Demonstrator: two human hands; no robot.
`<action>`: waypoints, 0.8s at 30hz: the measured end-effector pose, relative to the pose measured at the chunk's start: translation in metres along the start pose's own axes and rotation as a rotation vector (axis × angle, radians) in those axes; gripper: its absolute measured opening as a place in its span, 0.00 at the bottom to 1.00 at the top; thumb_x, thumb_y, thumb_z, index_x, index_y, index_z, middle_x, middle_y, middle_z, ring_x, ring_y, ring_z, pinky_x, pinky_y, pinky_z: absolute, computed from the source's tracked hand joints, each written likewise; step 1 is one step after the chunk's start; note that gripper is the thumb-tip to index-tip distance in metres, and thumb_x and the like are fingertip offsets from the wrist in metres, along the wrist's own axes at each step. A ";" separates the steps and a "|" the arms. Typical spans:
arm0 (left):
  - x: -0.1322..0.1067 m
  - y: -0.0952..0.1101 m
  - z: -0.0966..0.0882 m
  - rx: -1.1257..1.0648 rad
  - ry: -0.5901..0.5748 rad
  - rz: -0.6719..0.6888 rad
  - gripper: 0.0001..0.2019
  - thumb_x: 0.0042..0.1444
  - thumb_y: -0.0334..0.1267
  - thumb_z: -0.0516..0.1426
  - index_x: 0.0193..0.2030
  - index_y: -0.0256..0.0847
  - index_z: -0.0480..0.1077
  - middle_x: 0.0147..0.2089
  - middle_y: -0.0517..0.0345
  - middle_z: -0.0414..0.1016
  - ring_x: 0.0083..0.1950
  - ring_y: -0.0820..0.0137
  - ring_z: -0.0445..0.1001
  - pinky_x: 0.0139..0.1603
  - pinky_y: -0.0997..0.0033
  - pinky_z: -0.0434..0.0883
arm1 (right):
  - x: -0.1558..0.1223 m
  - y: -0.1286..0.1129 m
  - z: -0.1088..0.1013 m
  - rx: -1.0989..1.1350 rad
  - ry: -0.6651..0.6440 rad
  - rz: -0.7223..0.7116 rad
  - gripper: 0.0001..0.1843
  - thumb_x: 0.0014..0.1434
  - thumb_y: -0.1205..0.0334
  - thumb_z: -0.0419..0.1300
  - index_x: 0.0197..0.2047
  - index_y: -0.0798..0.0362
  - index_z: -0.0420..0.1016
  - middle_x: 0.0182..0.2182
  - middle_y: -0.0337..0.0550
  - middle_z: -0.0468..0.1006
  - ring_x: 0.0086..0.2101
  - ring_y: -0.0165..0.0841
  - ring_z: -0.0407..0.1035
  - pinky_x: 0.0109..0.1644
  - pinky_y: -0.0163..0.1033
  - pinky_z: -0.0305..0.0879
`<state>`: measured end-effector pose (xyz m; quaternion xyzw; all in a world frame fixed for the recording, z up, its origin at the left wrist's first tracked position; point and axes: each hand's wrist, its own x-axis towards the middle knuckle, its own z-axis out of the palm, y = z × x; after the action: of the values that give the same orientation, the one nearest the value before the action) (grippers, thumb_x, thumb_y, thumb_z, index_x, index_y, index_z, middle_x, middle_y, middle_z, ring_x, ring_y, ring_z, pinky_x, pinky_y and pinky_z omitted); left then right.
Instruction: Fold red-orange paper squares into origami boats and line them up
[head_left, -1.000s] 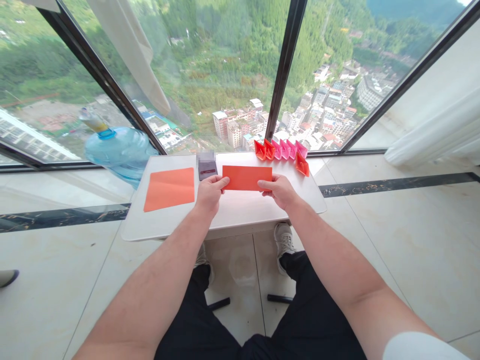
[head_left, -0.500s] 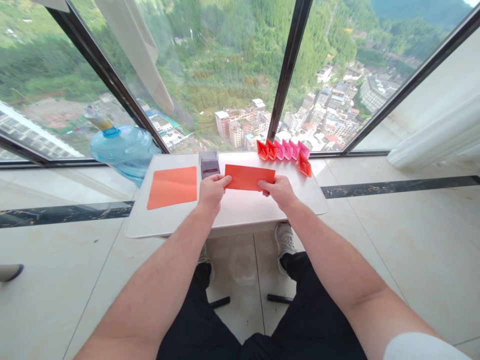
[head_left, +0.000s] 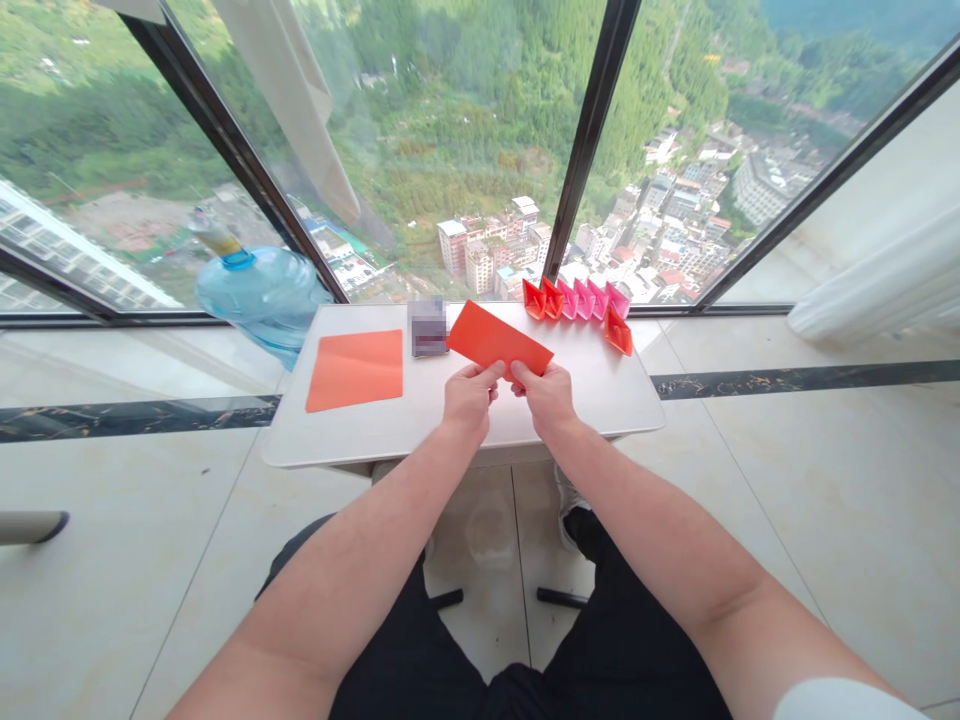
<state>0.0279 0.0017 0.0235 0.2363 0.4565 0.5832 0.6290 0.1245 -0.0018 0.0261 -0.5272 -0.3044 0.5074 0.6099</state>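
A folded orange-red sheet of paper (head_left: 501, 338) is held above the white table, tilted so that its left end is higher. My left hand (head_left: 471, 395) pinches its lower edge near the middle. Close beside it, my right hand (head_left: 543, 392) grips the same edge, thumb on top. Both hands are closed on the paper, with the thumbs almost touching. To the left, a flat orange sheet (head_left: 355, 371) lies on the table. Several folded red and pink paper boats (head_left: 577, 299) stand in a row at the back right, and one red boat (head_left: 618, 331) sits in front of them.
The small white table (head_left: 337, 440) stands against tall windows. A dark, blurred object (head_left: 429, 330) lies behind the paper. Left of the table is a large blue water bottle (head_left: 259, 290). A white curtain (head_left: 885, 260) hangs at the right.
My left hand has slid from the paper's left end to its lower edge, beside my right hand. The paper has gone from nearly level to tilted, its right end lower.
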 end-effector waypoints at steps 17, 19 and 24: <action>0.014 0.022 -0.022 0.068 -0.084 -0.084 0.21 0.40 0.48 0.72 0.33 0.36 0.73 0.31 0.54 0.77 0.27 0.77 0.68 0.26 0.77 0.64 | 0.016 -0.003 -0.024 -0.066 -0.005 0.015 0.17 0.41 0.56 0.71 0.33 0.58 0.77 0.22 0.40 0.76 0.20 0.26 0.63 0.24 0.35 0.61; 0.013 0.017 -0.018 0.102 -0.025 -0.028 0.18 0.38 0.42 0.72 0.29 0.36 0.71 0.26 0.57 0.73 0.24 0.79 0.65 0.24 0.77 0.62 | 0.015 -0.001 -0.020 -0.087 -0.049 0.022 0.17 0.41 0.56 0.71 0.32 0.58 0.77 0.22 0.39 0.76 0.19 0.25 0.63 0.24 0.35 0.61; 0.032 0.035 -0.028 0.108 0.212 0.088 0.08 0.45 0.34 0.65 0.29 0.37 0.70 0.25 0.58 0.72 0.22 0.79 0.61 0.22 0.78 0.57 | 0.022 -0.005 -0.030 -0.155 -0.032 0.046 0.16 0.43 0.58 0.69 0.34 0.59 0.78 0.21 0.40 0.76 0.19 0.26 0.64 0.24 0.34 0.61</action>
<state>-0.0169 0.0325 0.0295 0.2267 0.5405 0.6063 0.5374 0.1595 0.0092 0.0200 -0.5715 -0.3400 0.5047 0.5505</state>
